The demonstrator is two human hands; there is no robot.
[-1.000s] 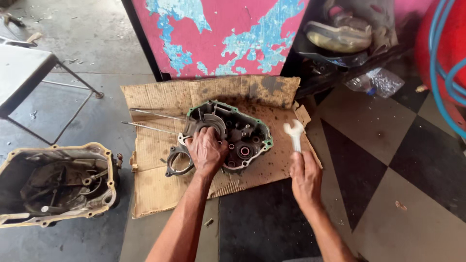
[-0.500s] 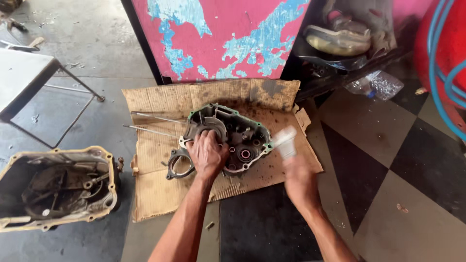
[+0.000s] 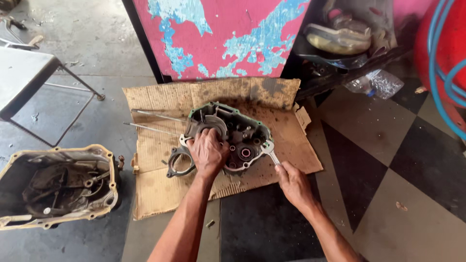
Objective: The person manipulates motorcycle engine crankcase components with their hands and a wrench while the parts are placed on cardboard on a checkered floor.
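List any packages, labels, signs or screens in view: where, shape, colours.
No labels, signs or screens.
Cardboard sheet: flattened brown box on the floor under the engine case, stained.
Plastic bag: clear, crumpled, on the floor at upper right.

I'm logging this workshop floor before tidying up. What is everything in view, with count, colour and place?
engine case half: one, grey-green, on the cardboard
wrench: one, silver, at the case's right edge
cardboard sheet: one, brown, on the floor
long rods: two, metal, left on the cardboard
ring part: one, grey, beside the case
second case half: one, cream-rimmed, floor at left
plastic bottle: one, clear, upper right
hose: blue, far right
left hand: on the case
right hand: holds the wrench
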